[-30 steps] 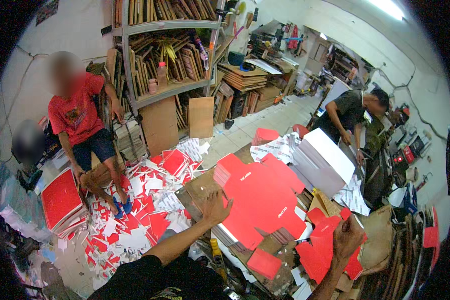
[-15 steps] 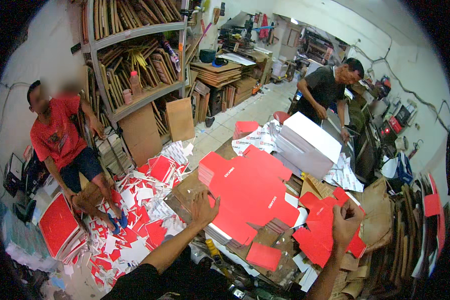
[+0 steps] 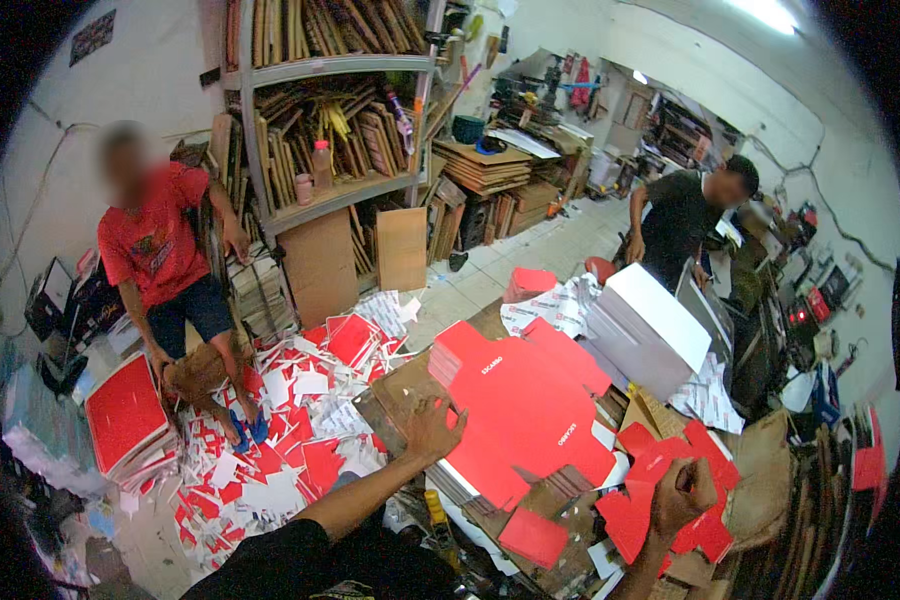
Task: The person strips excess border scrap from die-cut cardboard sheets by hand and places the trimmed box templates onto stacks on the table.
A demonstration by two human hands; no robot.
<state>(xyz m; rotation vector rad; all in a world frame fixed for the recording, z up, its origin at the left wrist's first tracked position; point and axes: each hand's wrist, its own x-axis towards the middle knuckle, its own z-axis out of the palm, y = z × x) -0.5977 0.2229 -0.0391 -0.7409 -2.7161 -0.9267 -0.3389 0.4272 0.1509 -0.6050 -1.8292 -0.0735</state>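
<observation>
A tall stack of red die-cut box blanks (image 3: 520,420) with small white lettering lies on the worktable in front of me. My left hand (image 3: 435,430) is at the stack's left edge, fingers loosely curved, with red showing between thumb and forefinger. I see nothing held in it. On the right, my right hand (image 3: 683,495) is raised over smaller red cut pieces (image 3: 640,512). Its fingers are curled closed, and anything inside them is hidden. Near the table's front edge lies a small red stack (image 3: 533,538).
White stacked sheets (image 3: 650,325) stand behind the blanks. Red and white offcuts (image 3: 270,470) cover the floor at left, where a person in red (image 3: 160,250) sits. Another person (image 3: 680,220) bends over equipment at far right. A yellow-handled tool (image 3: 436,508) lies by the near edge.
The view has swung, so the scene sits further right and more ceiling shows. My left fingers have curled inward; my right hand stays closed. The far person's arms have moved lower.
</observation>
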